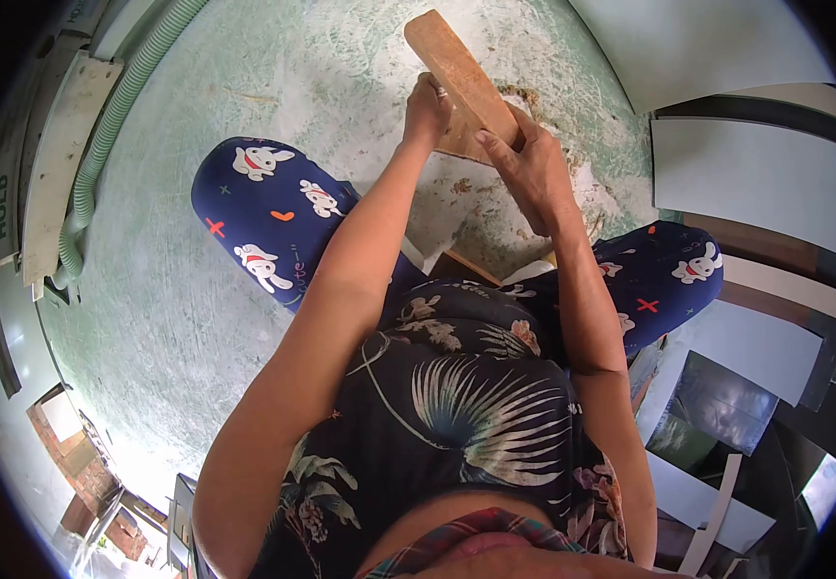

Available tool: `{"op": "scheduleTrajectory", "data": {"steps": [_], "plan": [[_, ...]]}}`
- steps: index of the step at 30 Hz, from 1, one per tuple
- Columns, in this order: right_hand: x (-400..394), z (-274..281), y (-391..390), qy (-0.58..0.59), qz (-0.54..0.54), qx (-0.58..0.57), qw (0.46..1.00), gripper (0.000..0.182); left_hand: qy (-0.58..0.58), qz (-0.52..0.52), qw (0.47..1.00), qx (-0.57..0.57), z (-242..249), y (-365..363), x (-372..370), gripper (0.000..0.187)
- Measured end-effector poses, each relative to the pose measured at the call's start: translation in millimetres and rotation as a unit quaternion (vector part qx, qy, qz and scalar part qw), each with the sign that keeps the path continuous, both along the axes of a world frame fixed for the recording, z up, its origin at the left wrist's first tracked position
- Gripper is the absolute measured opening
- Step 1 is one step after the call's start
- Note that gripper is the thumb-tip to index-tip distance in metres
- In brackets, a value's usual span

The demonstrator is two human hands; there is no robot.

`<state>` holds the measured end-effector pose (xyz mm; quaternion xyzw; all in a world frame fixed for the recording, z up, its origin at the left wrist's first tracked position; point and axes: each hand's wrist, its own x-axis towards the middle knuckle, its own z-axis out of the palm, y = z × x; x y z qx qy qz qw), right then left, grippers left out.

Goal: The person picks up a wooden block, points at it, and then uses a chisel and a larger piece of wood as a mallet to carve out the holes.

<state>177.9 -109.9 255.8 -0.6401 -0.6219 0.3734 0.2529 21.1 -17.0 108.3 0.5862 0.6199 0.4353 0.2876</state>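
Observation:
A long reddish-brown wooden block (461, 75) with a rounded far end is held at a slant above the floor. My right hand (534, 166) is closed around its near end, with the thumb on its near face. My left hand (426, 111) is closed at the block's left side, a ring on one finger; its fingertips are partly hidden behind the block, so what it grips cannot be made out. Below the block, between my hands, shows another flat brown wooden piece (466, 143), mostly covered.
The worn green-white floor (273, 87) has brown crumbs (462, 185) near my hands. A ribbed hose (99, 159) runs along the left beside a pale board (66, 164). Several grey panels (760, 179) stand at the right. My knees in patterned blue trousers (263, 207) flank the work.

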Motion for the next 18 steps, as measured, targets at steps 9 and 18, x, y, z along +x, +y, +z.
{"op": "scheduleTrajectory", "data": {"steps": [9, 18], "plan": [[7, 1, 1, 0.022, -0.041, -0.005, 0.999, 0.057, 0.008, 0.122, 0.992, -0.015, -1, 6, -16, 0.040], [-2, 8, 4, 0.042, -0.020, -0.004, 0.999, 0.055, 0.006, 0.158, 0.987, -0.014, 0, -5, -18, 0.046]]}}
